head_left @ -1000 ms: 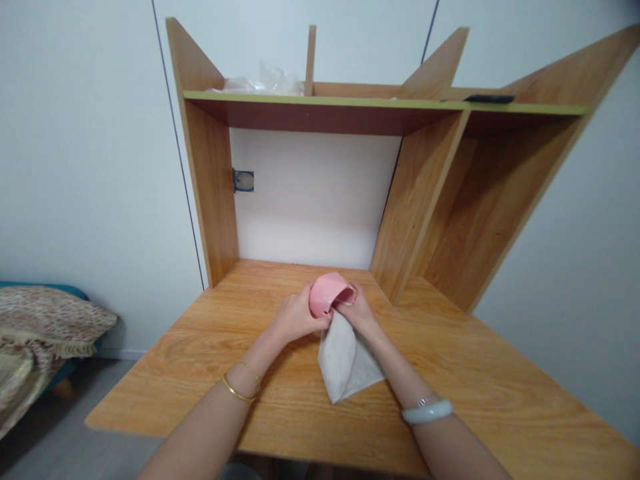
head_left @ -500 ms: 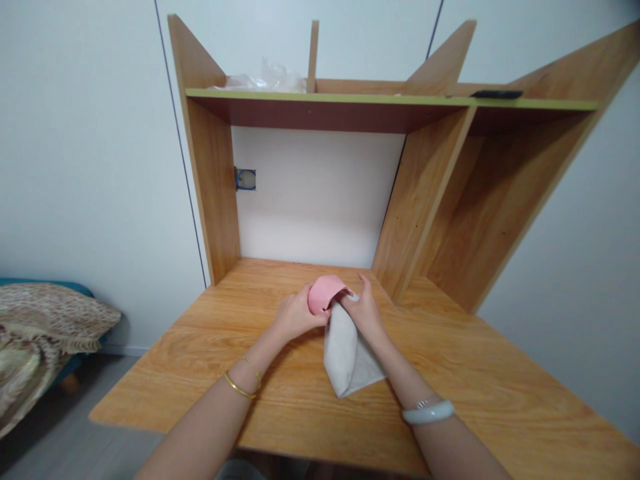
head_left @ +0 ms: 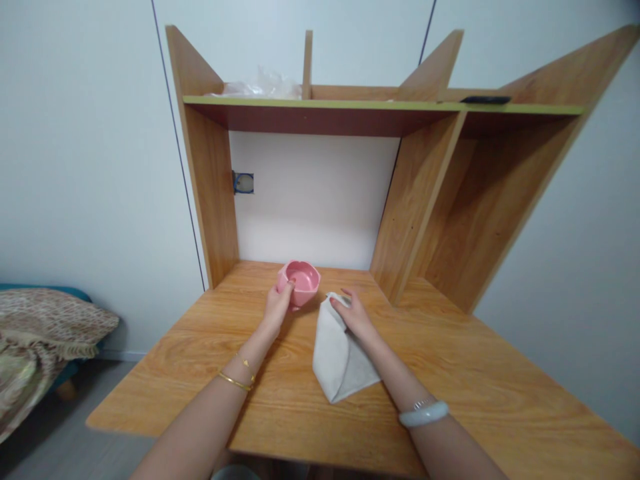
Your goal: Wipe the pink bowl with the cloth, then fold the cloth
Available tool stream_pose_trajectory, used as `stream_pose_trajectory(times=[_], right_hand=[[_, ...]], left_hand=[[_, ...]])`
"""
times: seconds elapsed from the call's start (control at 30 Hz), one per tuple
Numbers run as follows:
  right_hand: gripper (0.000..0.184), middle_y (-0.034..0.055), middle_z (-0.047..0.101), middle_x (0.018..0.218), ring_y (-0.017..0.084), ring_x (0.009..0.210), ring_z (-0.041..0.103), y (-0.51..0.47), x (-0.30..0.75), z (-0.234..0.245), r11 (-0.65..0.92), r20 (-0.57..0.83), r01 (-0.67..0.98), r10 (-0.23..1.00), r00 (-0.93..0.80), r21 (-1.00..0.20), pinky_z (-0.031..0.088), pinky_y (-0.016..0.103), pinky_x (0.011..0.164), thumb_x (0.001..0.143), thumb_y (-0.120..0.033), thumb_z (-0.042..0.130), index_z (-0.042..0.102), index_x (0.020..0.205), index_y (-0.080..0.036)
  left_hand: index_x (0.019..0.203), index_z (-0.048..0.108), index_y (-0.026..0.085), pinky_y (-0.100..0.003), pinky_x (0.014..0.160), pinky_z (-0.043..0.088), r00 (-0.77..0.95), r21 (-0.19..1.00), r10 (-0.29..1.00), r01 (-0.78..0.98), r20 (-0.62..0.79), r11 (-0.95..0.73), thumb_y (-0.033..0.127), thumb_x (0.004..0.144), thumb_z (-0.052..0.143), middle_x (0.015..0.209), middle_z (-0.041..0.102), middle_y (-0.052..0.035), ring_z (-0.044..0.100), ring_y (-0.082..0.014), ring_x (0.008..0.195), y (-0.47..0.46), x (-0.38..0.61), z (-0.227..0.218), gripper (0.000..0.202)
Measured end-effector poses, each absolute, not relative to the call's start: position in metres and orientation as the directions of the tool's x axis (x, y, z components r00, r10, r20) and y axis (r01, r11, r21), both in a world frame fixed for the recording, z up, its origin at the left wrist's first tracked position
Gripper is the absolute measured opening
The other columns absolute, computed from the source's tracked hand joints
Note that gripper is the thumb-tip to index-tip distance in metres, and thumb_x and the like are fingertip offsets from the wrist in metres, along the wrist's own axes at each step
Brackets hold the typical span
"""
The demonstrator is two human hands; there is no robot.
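A small pink faceted bowl (head_left: 310, 291), its hollow facing up and towards me, is gripped at its near left rim by my left hand (head_left: 277, 307). The thumb lies over the rim inside the bowl and the other fingers are hidden behind it. To the right, my right hand (head_left: 355, 313) pinches the top of a light grey cloth (head_left: 331, 357). The cloth hangs in a fold towards the desktop, with its lower corner pointing at me. Bowl and cloth are apart.
The wooden desk (head_left: 200, 373) has a hutch with a long shelf (head_left: 310, 105). A clear plastic bag (head_left: 265, 85) and a dark flat object (head_left: 485, 99) lie up there. An open wall socket box (head_left: 244, 183) shows at the back left. A patterned blanket (head_left: 55, 320) covers furniture at far left.
My left hand has moved left with the bowl and turned its hollow upwards. My right hand and the cloth have come away from the bowl.
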State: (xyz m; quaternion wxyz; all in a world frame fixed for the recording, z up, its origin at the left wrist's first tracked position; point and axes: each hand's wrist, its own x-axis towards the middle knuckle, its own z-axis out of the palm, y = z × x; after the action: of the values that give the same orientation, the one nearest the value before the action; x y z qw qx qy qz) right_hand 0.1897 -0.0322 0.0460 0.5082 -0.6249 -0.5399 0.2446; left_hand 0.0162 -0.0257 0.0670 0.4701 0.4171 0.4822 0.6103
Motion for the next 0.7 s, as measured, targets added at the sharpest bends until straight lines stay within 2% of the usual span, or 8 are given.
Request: stream_pose_trajectory(times=[0.1, 0.2, 0.33, 0.47, 0.53, 0.6, 0.7], right_hand=[[0.048, 0.0066, 0.063, 0.085, 0.015, 0.067, 0.059, -0.033, 0.179, 0.050, -0.014, 0.062, 0.332, 0.974, 0.217, -0.943, 0.046, 0.024, 0.052, 0.067, -0.030, 0.061, 0.050, 0.110, -0.013], [0.043, 0.0007, 0.059, 0.068, 0.011, 0.052, 0.053, -0.032, 0.165, 0.061, -0.079, -0.030, 0.287, 0.985, 0.169, -0.955, 0.039, 0.020, 0.040, 0.067, -0.025, 0.061, 0.051, 0.108, -0.013], [0.036, -0.0021, 0.057, 0.063, 0.011, 0.050, 0.052, -0.024, 0.141, 0.072, -0.070, -0.051, 0.172, 0.992, 0.113, -0.983, 0.037, 0.019, 0.038, 0.065, -0.021, 0.061, 0.053, 0.100, -0.016], [0.015, -0.0015, 0.060, 0.060, 0.010, 0.050, 0.052, -0.015, 0.121, 0.070, -0.052, -0.037, -0.127, 0.992, -0.118, -0.991, 0.039, 0.019, 0.044, 0.069, -0.024, 0.055, 0.056, 0.083, -0.018], [0.011, -0.0013, 0.060, 0.058, 0.010, 0.048, 0.051, -0.011, 0.117, 0.065, -0.080, -0.037, -0.204, 0.978, -0.207, -0.976, 0.040, 0.020, 0.045, 0.073, -0.026, 0.050, 0.056, 0.078, -0.018], [0.010, -0.0015, 0.059, 0.054, 0.010, 0.046, 0.050, -0.008, 0.118, 0.063, -0.100, -0.060, -0.179, 0.974, -0.217, -0.979, 0.040, 0.021, 0.046, 0.074, -0.024, 0.048, 0.056, 0.074, -0.018], [0.008, -0.0025, 0.057, 0.051, 0.009, 0.044, 0.048, -0.005, 0.130, 0.066, -0.035, -0.033, -0.079, 0.999, -0.026, -0.996, 0.039, 0.019, 0.047, 0.073, -0.015, 0.049, 0.056, 0.071, -0.016]], left_hand=[[0.084, 0.055, 0.010, -0.019, 0.039, 0.046, -0.215, 0.952, 0.971, -0.262, 0.101, -0.157, 0.041, 0.073, 0.059, 0.062, 0.056, -0.0016, 0.051, -0.0076, 0.045, -0.028, 0.016, 0.068, 0.034], [0.085, 0.054, 0.010, -0.018, 0.040, 0.047, -0.235, 0.928, 0.961, -0.303, 0.147, -0.215, 0.042, 0.070, 0.063, 0.063, 0.055, -0.0007, 0.051, -0.0071, 0.046, -0.030, 0.017, 0.068, 0.037], [0.087, 0.055, 0.011, -0.018, 0.044, 0.047, -0.199, 0.903, 0.961, -0.349, 0.190, -0.251, 0.045, 0.069, 0.062, 0.063, 0.056, 0.0001, 0.052, -0.0072, 0.048, -0.034, 0.017, 0.073, 0.040], [0.089, 0.055, 0.011, -0.018, 0.048, 0.048, -0.184, 0.893, 0.958, -0.358, 0.220, -0.274, 0.043, 0.068, 0.064, 0.067, 0.058, -0.0009, 0.054, -0.0077, 0.052, -0.036, 0.016, 0.077, 0.039], [0.088, 0.055, 0.011, -0.018, 0.047, 0.048, -0.186, 0.889, 0.957, -0.364, 0.223, -0.278, 0.044, 0.068, 0.063, 0.067, 0.059, -0.0011, 0.054, -0.0078, 0.052, -0.036, 0.016, 0.078, 0.040], [0.087, 0.056, 0.011, -0.017, 0.046, 0.047, -0.172, 0.890, 0.962, -0.372, 0.214, -0.264, 0.046, 0.069, 0.061, 0.065, 0.058, -0.0007, 0.054, -0.0078, 0.050, -0.036, 0.016, 0.078, 0.040], [0.086, 0.056, 0.011, -0.016, 0.042, 0.045, -0.126, 0.896, 0.974, -0.383, 0.190, -0.225, 0.046, 0.070, 0.060, 0.062, 0.057, 0.0003, 0.052, -0.0075, 0.047, -0.037, 0.018, 0.079, 0.038]])
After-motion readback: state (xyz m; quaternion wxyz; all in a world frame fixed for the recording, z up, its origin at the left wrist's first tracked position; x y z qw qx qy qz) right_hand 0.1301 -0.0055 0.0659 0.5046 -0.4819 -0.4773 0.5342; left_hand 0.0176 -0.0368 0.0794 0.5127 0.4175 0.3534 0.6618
